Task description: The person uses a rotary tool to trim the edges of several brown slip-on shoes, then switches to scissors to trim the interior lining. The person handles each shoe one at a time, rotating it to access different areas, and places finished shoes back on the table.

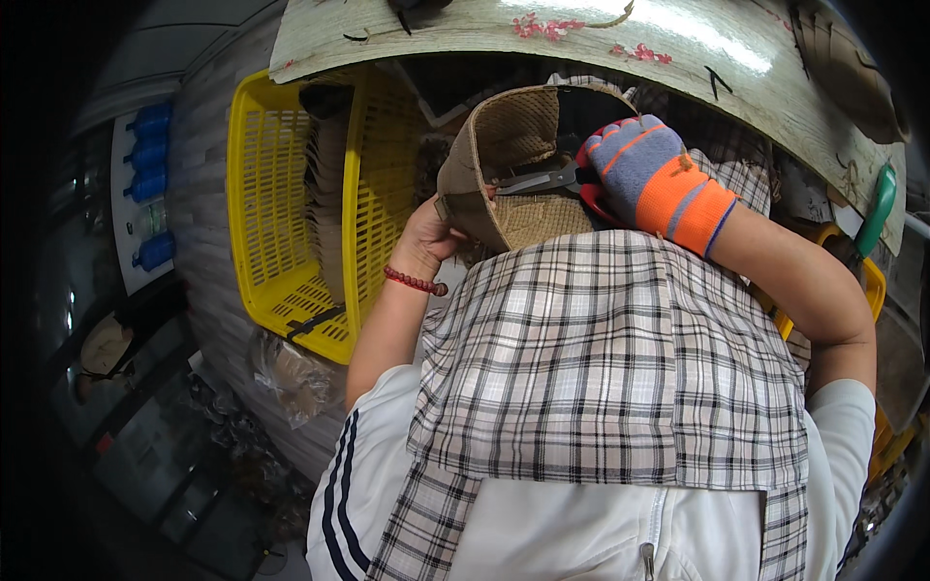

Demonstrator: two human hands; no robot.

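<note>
My left hand [433,237], bare with a red braided bracelet at the wrist, pinches the left edge of a brown woven piece [468,174]. The piece is curved and hollow like a hat crown, and its open side faces me above my lap. In my right hand [635,160], which wears a grey and orange knitted glove, is a pair of scissors [542,181] with red handles. Their metal blades point left into the hollow of the piece, near its inner wall. Whether the blades touch the material I cannot tell. A plaid apron [572,358] covers my lap.
A yellow plastic basket [354,223] at the left holds a stack of brown curved pieces [327,184]. Across the top runs a pale table [465,39] with thread scraps and a brown item [848,73]. A green-handled tool [880,208] hangs at its right end. Blue bottles [150,155] stand far left.
</note>
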